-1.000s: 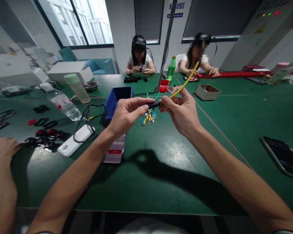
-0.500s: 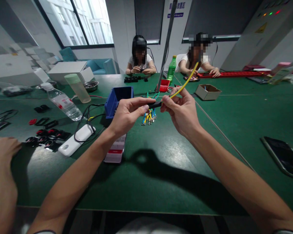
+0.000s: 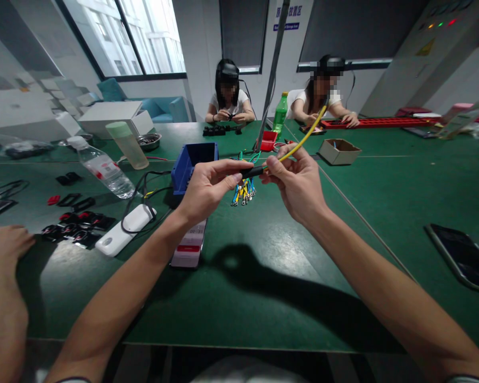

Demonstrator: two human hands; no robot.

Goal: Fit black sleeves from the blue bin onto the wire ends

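My left hand (image 3: 213, 189) pinches a short black tube (image 3: 252, 172) between thumb and fingers, above the green table. From the tube's right end a yellow wire (image 3: 303, 140) runs up and to the right, with a bit of green near the tube. My right hand (image 3: 297, 178) is closed on this wire close to the tube. Whether the wire goes inside the tube is hidden by my fingers. Behind and below the tube lies a bunch of blue and yellow wires (image 3: 244, 194) with metal ends.
A blue bin (image 3: 180, 169) and a phone (image 3: 187, 250) are by my left hand. Left are a power bank (image 3: 125, 230), a water bottle (image 3: 107, 170), black parts (image 3: 74, 226) and another person's hand (image 3: 10, 242). A cardboard box (image 3: 339, 153) stands right; two people sit opposite.
Almost nothing differs. The yellow wire's free end has dipped slightly to the right; both hands keep their hold in the same place.
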